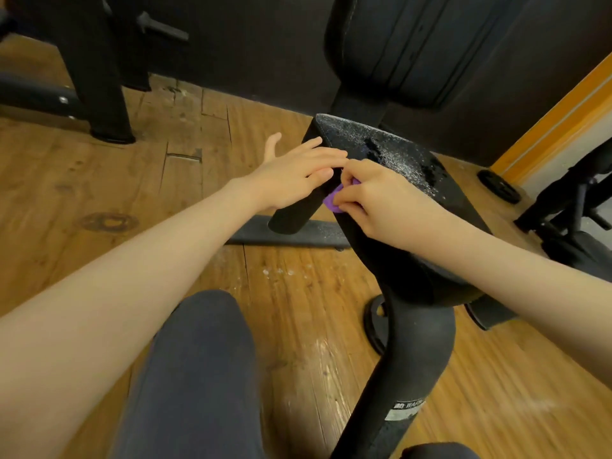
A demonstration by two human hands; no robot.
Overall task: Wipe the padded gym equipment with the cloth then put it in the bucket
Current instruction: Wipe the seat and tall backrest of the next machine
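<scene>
My right hand (377, 197) has its fingers curled around a small purple cloth (334, 200), pinching it against the left side edge of the black padded seat (414, 180). Only a small part of the cloth shows between the fingers; the rest is hidden under the hand.

My left hand (294, 173) lies with fingers straight and spread, grasping nothing, its fingertips resting on the upper left corner of the padded seat and just touching the right hand's knuckles.

The padded seat's top surface shows a speckled, worn patch near its far end. Behind it stands the upright back pad (424, 44), also black. The seat sits on a curved black frame tube (414, 352) bearing a white label (405, 409) whose text I cannot read fully.

My knee (198, 359), in dark trousers, is at the bottom centre over the wooden floor (99, 193). A black machine leg (102, 87) stands at upper left. I cannot see a bucket.
</scene>
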